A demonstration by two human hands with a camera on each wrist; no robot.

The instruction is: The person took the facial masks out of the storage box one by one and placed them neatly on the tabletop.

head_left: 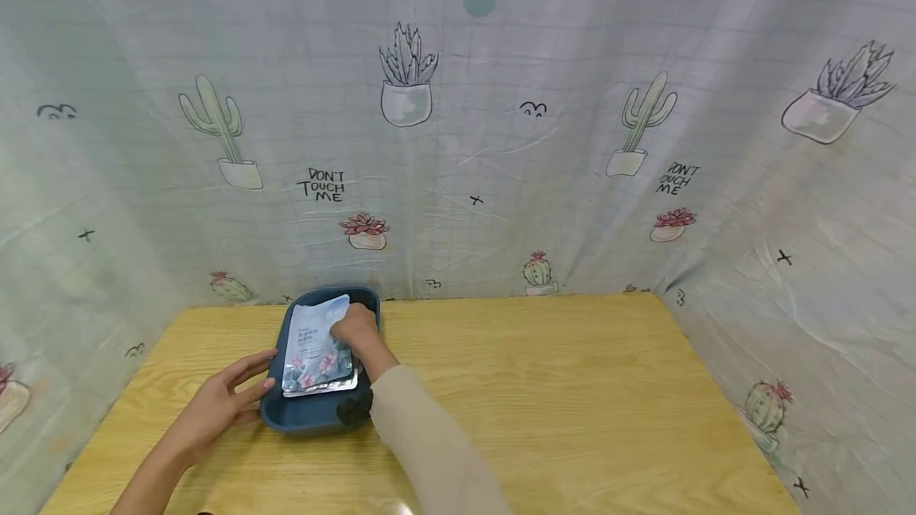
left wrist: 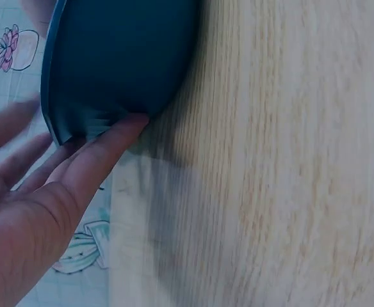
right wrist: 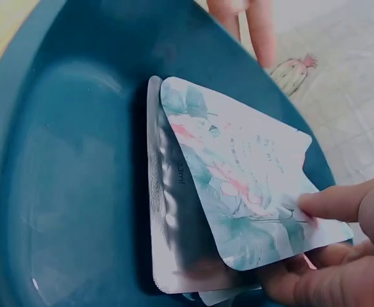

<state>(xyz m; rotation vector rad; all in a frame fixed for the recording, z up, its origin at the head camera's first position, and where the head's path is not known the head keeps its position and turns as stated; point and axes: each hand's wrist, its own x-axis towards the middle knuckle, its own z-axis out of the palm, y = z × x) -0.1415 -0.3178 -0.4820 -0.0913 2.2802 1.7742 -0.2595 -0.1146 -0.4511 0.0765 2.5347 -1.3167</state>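
Observation:
A blue plastic basin point(head_left: 304, 418) stands on the left part of the table. In it is a floral sheet mask packet point(head_left: 315, 348), pale blue with pink flowers. My right hand point(head_left: 358, 332) pinches this packet by its edge, thumb on the printed face and fingers beneath, as the right wrist view shows. Under it lies a silver-backed packet point(right wrist: 180, 249), with the edge of another packet point(right wrist: 222, 295) peeking out below. My left hand point(head_left: 215, 408) touches the basin's left side with its fingers extended along the outer wall point(left wrist: 104, 121).
The wooden table point(head_left: 558, 388) extends to the right of the basin. Behind it and at both sides hangs a pale curtain point(head_left: 472, 149) printed with cacti. A dark, blurred object point(head_left: 353, 410) by the right sleeve overlaps the basin's near right corner.

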